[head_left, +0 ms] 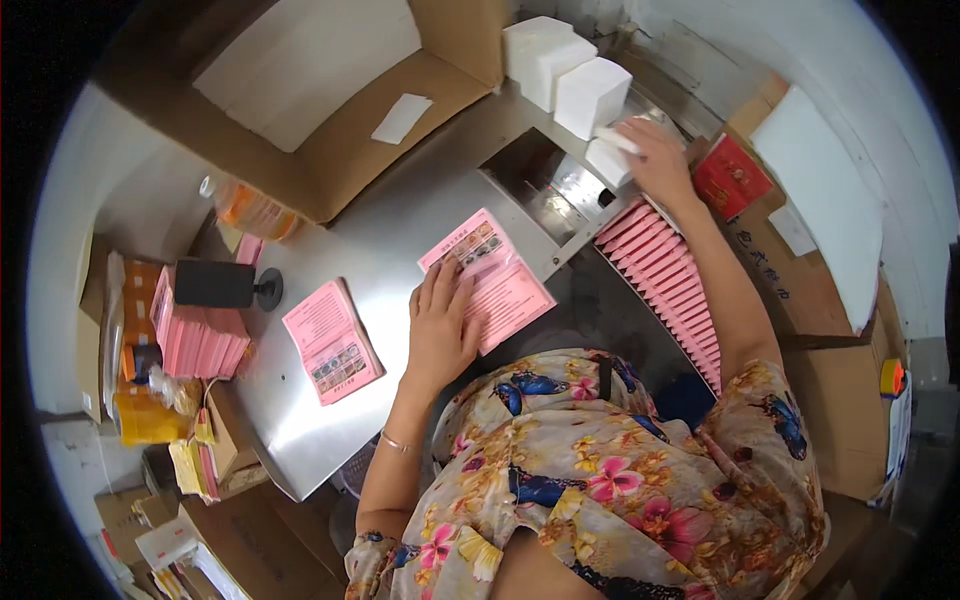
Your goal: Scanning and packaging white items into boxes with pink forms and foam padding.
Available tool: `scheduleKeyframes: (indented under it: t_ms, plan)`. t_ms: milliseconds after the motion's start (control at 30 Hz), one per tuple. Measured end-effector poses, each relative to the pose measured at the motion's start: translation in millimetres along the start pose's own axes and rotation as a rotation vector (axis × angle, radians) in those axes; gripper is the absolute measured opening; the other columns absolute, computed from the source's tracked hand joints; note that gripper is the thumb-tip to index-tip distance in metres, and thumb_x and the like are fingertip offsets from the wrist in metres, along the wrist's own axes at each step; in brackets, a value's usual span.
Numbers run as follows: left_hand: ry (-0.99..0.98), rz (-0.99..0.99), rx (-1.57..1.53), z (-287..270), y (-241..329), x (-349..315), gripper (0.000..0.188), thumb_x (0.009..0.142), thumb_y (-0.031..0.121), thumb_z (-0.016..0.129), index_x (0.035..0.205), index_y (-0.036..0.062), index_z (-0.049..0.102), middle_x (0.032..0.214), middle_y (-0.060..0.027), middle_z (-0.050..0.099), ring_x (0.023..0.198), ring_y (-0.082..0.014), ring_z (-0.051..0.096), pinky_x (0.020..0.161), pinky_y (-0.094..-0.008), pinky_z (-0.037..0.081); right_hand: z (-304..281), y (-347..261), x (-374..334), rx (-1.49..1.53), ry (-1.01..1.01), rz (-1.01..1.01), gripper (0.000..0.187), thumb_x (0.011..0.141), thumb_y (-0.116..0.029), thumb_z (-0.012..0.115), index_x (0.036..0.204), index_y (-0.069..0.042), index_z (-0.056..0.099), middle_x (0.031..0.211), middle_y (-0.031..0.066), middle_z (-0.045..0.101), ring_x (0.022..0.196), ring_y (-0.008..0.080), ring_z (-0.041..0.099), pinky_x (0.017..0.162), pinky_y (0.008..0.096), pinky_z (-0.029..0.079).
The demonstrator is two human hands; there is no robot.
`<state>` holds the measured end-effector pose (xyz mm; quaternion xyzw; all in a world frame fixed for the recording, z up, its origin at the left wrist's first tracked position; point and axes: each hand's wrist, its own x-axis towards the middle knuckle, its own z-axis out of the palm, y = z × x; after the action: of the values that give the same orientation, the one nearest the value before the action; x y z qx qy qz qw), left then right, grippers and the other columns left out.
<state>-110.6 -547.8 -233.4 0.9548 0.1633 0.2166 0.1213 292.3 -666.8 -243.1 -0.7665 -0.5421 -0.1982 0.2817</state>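
Note:
My left hand (pixel 445 325) lies with fingers stretched out over a pink printed packet (pixel 510 290) on the metal table. Its far end carries small coloured pictures. My right hand (pixel 655 160) reaches to the far right, its fingers closed on some white folded napkins (pixel 617 139), slightly blurred. Just beneath them is a low white napkin stack (pixel 607 163). Taller white napkin stacks (pixel 592 95) stand right behind. To the left of my left hand, a second pink printed stack (pixel 333 342) lies flat on the table.
A large open cardboard box (pixel 400 95) stands at the back. Pink packets (pixel 665 280) fill a long row under my right forearm. Past a metal-framed opening (pixel 545 180) are cardboard boxes (pixel 840 400). At left are a bottle (pixel 255 208), a black stand (pixel 215 284) and a pink pile (pixel 200 340).

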Motion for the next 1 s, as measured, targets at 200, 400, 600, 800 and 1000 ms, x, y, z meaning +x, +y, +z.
scheduleKeyframes:
  t_ms: [200,400,600,800,1000]
  plan:
    - [0.03,-0.127,-0.126,2,0,4,0.057,0.082,0.029,0.066,0.136,0.0155,0.054,0.136,-0.0177,0.053,0.126,-0.038,0.049,0.096,-0.0555,0.037,0,-107,-20,0.392,-0.231,-0.53,0.039,0.087,-0.013,0.066,0.125,-0.006,0.064,0.125,0.0124,0.067,0.121,0.0289,0.061,0.106,0.052,0.038]
    - [0.205,-0.139,-0.12,53,10,4,0.078,0.078,0.045,0.072,0.139,0.0037,0.047,0.137,-0.0214,0.051,0.131,-0.0373,0.045,0.107,-0.0548,0.034,19,-180,-37,0.374,-0.458,-0.541,0.037,0.079,0.001,0.06,0.115,-0.006,0.067,0.129,0.0161,0.061,0.126,0.0322,0.054,0.115,0.0575,0.028]
    - [0.193,-0.274,0.007,52,5,13,0.089,0.084,0.048,0.067,0.152,0.0044,0.031,0.147,-0.021,0.043,0.135,-0.04,0.041,0.11,-0.055,0.032,22,-211,4,0.344,-0.597,-0.729,0.037,0.077,0.002,0.057,0.113,-0.004,0.063,0.129,0.0185,0.058,0.124,0.0369,0.053,0.112,0.0627,0.027]
    - [0.11,-0.141,-0.038,57,1,19,0.068,0.081,0.042,0.071,0.132,0.0006,0.052,0.142,-0.0204,0.046,0.135,-0.0375,0.039,0.112,-0.056,0.028,11,-146,-7,0.679,-0.499,-0.259,0.046,0.088,-0.002,0.053,0.134,0.001,0.055,0.137,0.02,0.057,0.123,0.0365,0.056,0.105,0.0451,0.041]
    - [0.302,-0.216,0.071,82,1,18,0.063,0.08,0.041,0.067,0.127,-0.0007,0.056,0.142,-0.0216,0.046,0.133,-0.036,0.041,0.111,-0.0586,0.026,8,-152,-14,0.837,-0.09,-0.197,0.048,0.092,-0.001,0.045,0.139,0.003,0.052,0.137,0.0223,0.057,0.125,0.0363,0.056,0.112,0.0433,0.037]
